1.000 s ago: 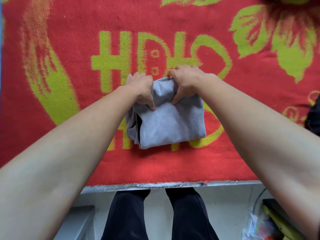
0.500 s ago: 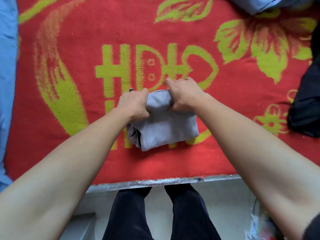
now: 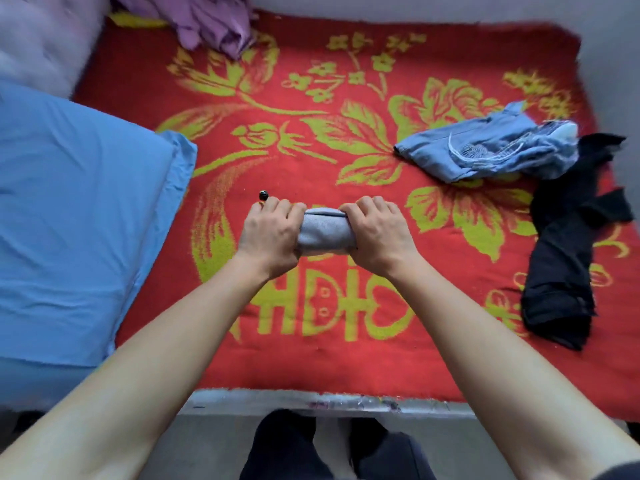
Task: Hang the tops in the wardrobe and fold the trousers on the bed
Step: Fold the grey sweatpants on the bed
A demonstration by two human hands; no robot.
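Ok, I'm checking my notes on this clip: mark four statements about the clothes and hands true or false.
1. The left hand and right hand both grip the grey folded garment. True.
2. The black garment lies left of the hands. False: it lies to their right.
3. A purple garment lies beyond the hands, to the left. True.
4. The denim garment touches the hands. False: it lies apart, far right on the red blanket.

Forearms [image 3: 166, 341] bare up to the left hand [image 3: 268, 237] and right hand [image 3: 375, 233]; dark worn trousers [image 3: 284, 448] on the legs.
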